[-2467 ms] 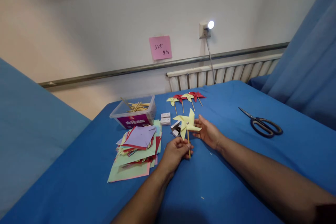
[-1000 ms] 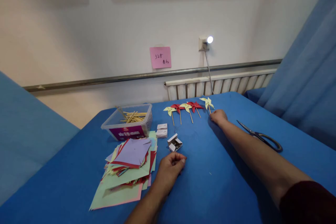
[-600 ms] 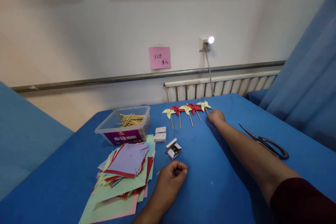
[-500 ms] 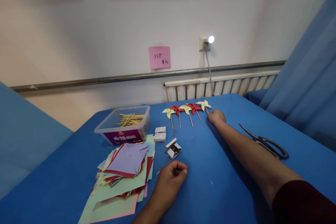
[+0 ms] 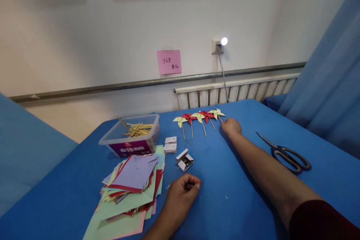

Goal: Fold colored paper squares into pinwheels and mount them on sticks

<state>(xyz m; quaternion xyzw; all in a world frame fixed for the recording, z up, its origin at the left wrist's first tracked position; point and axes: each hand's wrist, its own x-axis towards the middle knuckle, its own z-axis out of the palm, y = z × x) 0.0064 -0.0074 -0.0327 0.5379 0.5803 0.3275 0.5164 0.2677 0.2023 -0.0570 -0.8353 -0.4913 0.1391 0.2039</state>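
Observation:
My right hand (image 5: 231, 126) is stretched out to the far side of the blue table (image 5: 242, 180). Its fingers are closed at the lower end of the stick of a yellow paper pinwheel (image 5: 217, 112). That pinwheel lies at the right end of a row of red and yellow pinwheels (image 5: 197, 116). My left hand (image 5: 182, 191) rests near me on the cloth, curled into a loose fist with nothing visible in it. It lies just right of a stack of coloured paper squares (image 5: 135, 168) and just below a small open white box (image 5: 185, 160).
A clear plastic tub of wooden sticks (image 5: 132, 138) stands at the back left. Two small closed white boxes (image 5: 170, 144) sit beside it. Scissors (image 5: 287, 152) lie on the right. A radiator (image 5: 236, 90) and wall run behind the table, with blue curtains on both sides.
My right hand carried the yellow pinwheel from in front of me to the right end of the far row. My left hand let go of the stick and curled up on the cloth.

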